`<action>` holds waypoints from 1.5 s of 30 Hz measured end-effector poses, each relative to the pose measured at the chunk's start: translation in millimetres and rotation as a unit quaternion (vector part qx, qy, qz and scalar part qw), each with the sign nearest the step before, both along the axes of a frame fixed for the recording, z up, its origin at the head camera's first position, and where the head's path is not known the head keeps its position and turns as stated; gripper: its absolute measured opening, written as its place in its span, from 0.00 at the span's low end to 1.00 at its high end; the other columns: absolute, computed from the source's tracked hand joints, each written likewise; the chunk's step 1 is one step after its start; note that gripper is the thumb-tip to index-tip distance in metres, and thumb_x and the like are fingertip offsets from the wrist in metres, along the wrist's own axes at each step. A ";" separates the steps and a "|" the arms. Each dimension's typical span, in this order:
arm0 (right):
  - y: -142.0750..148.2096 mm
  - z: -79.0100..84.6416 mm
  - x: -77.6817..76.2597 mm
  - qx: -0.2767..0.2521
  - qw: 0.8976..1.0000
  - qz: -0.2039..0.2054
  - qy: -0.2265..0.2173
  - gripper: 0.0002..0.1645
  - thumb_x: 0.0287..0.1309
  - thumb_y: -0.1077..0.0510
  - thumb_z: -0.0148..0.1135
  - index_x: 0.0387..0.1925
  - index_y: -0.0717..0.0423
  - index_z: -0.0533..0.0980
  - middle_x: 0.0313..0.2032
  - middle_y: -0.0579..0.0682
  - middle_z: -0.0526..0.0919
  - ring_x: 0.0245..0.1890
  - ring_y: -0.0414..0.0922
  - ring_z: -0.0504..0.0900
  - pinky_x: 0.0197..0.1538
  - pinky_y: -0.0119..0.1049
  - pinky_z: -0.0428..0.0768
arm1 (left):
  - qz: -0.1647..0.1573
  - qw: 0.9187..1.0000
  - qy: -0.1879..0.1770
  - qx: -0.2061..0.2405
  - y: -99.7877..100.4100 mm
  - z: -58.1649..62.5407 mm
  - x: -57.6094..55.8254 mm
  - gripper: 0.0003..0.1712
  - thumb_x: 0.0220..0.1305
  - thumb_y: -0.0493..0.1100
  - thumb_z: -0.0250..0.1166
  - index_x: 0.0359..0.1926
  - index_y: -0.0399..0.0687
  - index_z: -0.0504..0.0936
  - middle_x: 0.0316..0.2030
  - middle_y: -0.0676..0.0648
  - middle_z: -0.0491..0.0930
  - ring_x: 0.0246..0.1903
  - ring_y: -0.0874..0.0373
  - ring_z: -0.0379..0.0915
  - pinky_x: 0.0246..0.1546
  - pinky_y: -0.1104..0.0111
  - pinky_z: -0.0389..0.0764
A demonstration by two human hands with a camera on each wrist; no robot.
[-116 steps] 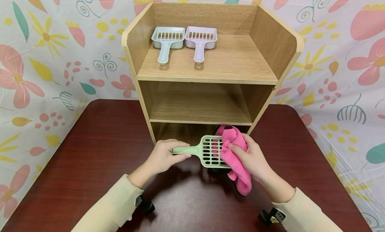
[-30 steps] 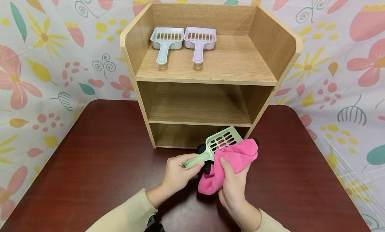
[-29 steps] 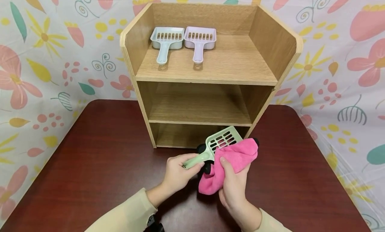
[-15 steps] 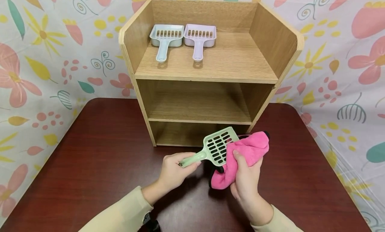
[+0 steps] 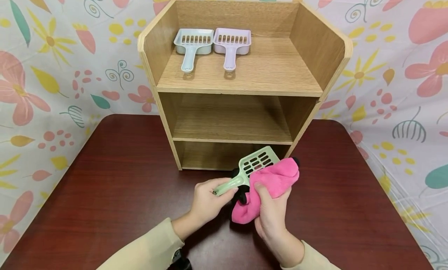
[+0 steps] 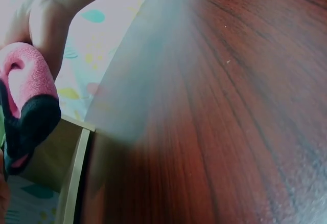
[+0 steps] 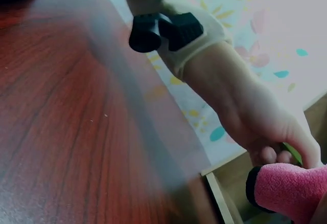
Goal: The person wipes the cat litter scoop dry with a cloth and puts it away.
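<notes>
In the head view my left hand (image 5: pixel 209 200) grips the handle of a pale green litter scoop (image 5: pixel 257 161), its slotted head tilted up to the right. My right hand (image 5: pixel 274 215) holds a bright pink cloth (image 5: pixel 276 178) with black edging against the scoop's lower right part, thumb on top. The cloth hides that part of the slots, and black edging shows beneath the scoop. The left wrist view catches a folded end of the cloth (image 6: pixel 30 83). In the right wrist view the left hand (image 7: pixel 265 116) appears beyond the cloth (image 7: pixel 291 188).
A wooden shelf unit (image 5: pixel 241 92) stands on the dark red table (image 5: pixel 122 192) just behind the hands. On its top shelf a light blue scoop (image 5: pixel 189 58) and a lilac scoop (image 5: pixel 230 58) sit side by side in matching holders. A floral-patterned sheet (image 5: pixel 70 107) hangs around the table.
Earlier the scoop lay nearly level with the cloth at its far end; now it tilts up rightward. Since half a second ago, the cloth has slid down-left over the scoop toward its handle.
</notes>
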State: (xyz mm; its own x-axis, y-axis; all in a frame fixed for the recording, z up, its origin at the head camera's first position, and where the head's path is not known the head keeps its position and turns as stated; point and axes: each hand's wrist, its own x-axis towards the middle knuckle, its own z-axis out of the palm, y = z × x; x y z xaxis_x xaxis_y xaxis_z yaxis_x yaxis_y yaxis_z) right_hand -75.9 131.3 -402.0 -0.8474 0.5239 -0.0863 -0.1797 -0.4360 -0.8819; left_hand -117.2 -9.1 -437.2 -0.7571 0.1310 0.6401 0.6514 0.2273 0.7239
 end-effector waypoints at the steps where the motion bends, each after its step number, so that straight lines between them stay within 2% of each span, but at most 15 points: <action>1: -1.1 0.2 0.7 0.001 1.000 0.008 -0.001 0.36 0.54 0.76 0.54 0.56 0.46 0.53 0.49 0.51 0.71 0.46 0.41 0.77 0.47 0.33 0.81 | 0.001 1.000 -0.001 -0.001 0.3 -0.3 0.0 0.11 0.45 0.36 0.74 0.34 0.43 0.87 0.29 0.46 0.86 0.27 0.65 0.79 0.29 0.78 0.79; 4: -2.3 0.3 1.6 0.008 1.000 0.023 -0.011 0.38 0.53 0.76 0.55 0.57 0.45 0.52 0.49 0.52 0.71 0.46 0.42 0.78 0.45 0.35 0.82 | 0.005 1.000 -0.005 -0.006 1.0 -1.3 -0.2 0.11 0.44 0.36 0.74 0.34 0.42 0.87 0.28 0.46 0.86 0.26 0.65 0.79 0.28 0.78 0.78; 8: -0.2 1.1 0.3 0.015 0.999 0.014 -0.031 0.35 0.55 0.75 0.55 0.56 0.46 0.53 0.50 0.52 0.70 0.47 0.43 0.78 0.47 0.34 0.81 | 0.000 1.000 0.000 -0.014 0.8 -1.0 -0.3 0.12 0.44 0.36 0.74 0.34 0.42 0.87 0.29 0.46 0.87 0.27 0.63 0.81 0.30 0.78 0.79; 13: 4.6 2.6 -3.6 0.016 0.998 0.004 -0.052 0.33 0.55 0.74 0.54 0.54 0.46 0.54 0.49 0.51 0.71 0.46 0.42 0.78 0.49 0.33 0.80 | -0.007 0.999 0.020 -0.027 -0.9 2.8 -0.2 0.13 0.44 0.34 0.74 0.35 0.40 0.87 0.31 0.44 0.87 0.29 0.57 0.83 0.31 0.77 0.80; 21: 13.3 1.4 -6.8 0.024 0.997 0.010 -0.077 0.29 0.55 0.73 0.54 0.51 0.46 0.57 0.46 0.49 0.72 0.43 0.39 0.78 0.48 0.30 0.80 | -0.003 0.996 0.066 -0.052 -3.3 0.0 -2.8 0.14 0.42 0.35 0.75 0.35 0.39 0.87 0.30 0.43 0.87 0.29 0.56 0.84 0.31 0.76 0.81; 25: 18.0 1.9 -8.1 0.026 0.996 0.009 -0.086 0.29 0.55 0.72 0.54 0.51 0.45 0.57 0.45 0.48 0.72 0.42 0.39 0.79 0.47 0.30 0.80 | -0.005 0.996 0.067 -0.057 -3.9 0.7 -3.2 0.14 0.42 0.36 0.75 0.35 0.39 0.87 0.31 0.44 0.87 0.30 0.56 0.84 0.32 0.75 0.81; 39: 39.4 4.4 -14.6 0.042 0.995 -0.007 -0.086 0.21 0.55 0.72 0.56 0.46 0.49 0.66 0.35 0.44 0.78 0.32 0.38 0.82 0.39 0.31 0.82 | 0.004 0.992 0.105 -0.073 -9.5 -0.4 -4.6 0.15 0.41 0.38 0.76 0.35 0.40 0.87 0.29 0.44 0.87 0.28 0.57 0.84 0.30 0.75 0.81; 45: 46.5 7.9 -14.3 0.029 0.996 -0.002 -0.080 0.18 0.56 0.71 0.56 0.45 0.52 0.67 0.31 0.44 0.80 0.29 0.38 0.83 0.38 0.32 0.83 | 0.002 0.992 0.101 -0.072 -10.9 0.4 -5.1 0.15 0.41 0.38 0.76 0.34 0.40 0.87 0.29 0.44 0.87 0.28 0.56 0.84 0.29 0.75 0.81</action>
